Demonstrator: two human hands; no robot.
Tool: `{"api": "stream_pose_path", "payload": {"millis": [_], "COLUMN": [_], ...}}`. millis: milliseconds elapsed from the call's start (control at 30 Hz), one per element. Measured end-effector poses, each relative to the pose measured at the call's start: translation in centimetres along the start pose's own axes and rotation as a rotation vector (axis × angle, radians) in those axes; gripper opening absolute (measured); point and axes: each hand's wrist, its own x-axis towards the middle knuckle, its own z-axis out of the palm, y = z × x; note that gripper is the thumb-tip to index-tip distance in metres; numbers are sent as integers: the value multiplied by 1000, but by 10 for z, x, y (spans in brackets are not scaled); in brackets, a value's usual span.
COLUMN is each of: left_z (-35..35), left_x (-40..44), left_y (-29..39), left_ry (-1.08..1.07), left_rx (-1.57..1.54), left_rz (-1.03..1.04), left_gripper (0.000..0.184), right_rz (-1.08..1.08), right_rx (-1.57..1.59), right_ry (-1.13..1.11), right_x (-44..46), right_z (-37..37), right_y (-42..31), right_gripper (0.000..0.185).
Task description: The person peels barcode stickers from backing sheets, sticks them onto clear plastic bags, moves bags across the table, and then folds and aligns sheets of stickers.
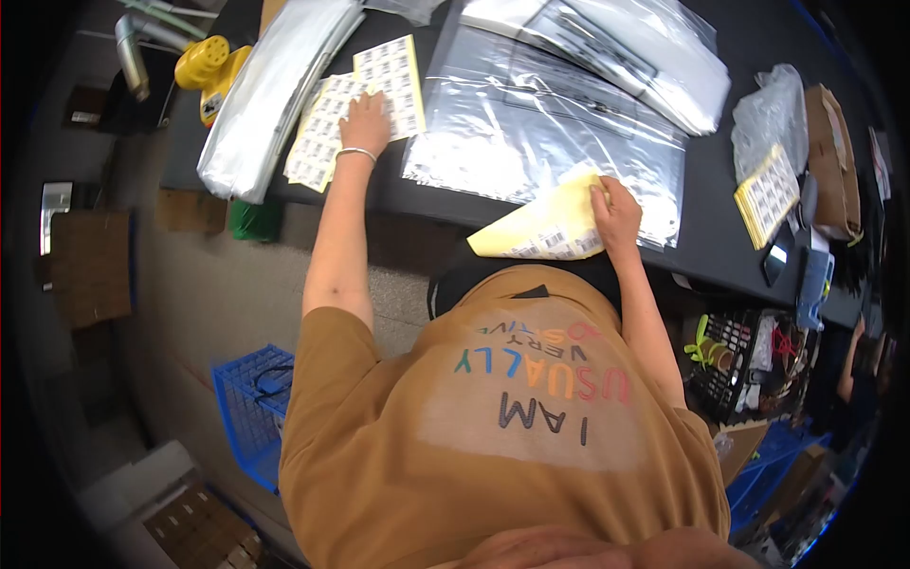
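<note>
My left hand (365, 123) lies with its fingers spread on several overlapping sheets of barcode stickers (396, 81) on the black table. My right hand (617, 218) pinches the right edge of a yellow-backed barcode sticker sheet (531, 223) at the table's front edge. That sheet is curled, with its yellow back mostly up and some printed labels showing along its lower side. Beyond it, a large clear plastic bag (531, 123) lies flat on the table, in front of both hands.
Stacks of clear plastic bags lie at the left (275, 85) and back right (645, 66). A yellow tool (210, 71) stands at the far left. More sticker sheets (768, 194), a phone (777, 258) and a cardboard box (832, 161) are on the right. Below are a blue crate (248, 398) and a black basket (725, 360).
</note>
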Motion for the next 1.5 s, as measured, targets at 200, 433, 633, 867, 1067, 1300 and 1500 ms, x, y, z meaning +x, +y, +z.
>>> {"api": "stream_pose_path", "payload": {"millis": [200, 433, 633, 867, 1067, 1300, 1500], "left_z": [-51, -80, -84, -99, -105, -94, -87], "left_x": [-79, -154, -122, -109, -107, -120, -134], "left_y": [108, 199, 165, 149, 149, 173, 177], "left_ry": [149, -108, -338, -423, -602, -823, -795], "left_rx": [-702, -901, -913, -952, -973, -1086, -1622], "left_rz": [158, 344, 208, 171, 249, 289, -132], "left_gripper": [43, 61, 24, 29, 45, 36, 29], "right_rz": [-3, 18, 392, 503, 439, 306, -221], "right_rx": [65, 293, 836, 1138, 1012, 780, 135], "right_ry": [-2, -188, -197, -98, 24, 62, 296], "right_x": [-1, -3, 0, -7, 6, 5, 3], "right_z": [-2, -16, -10, -7, -31, -35, -51], "right_y": [0, -48, -45, -34, -32, -34, -59], "right_gripper": [21, 19, 18, 17, 18, 15, 28]}}
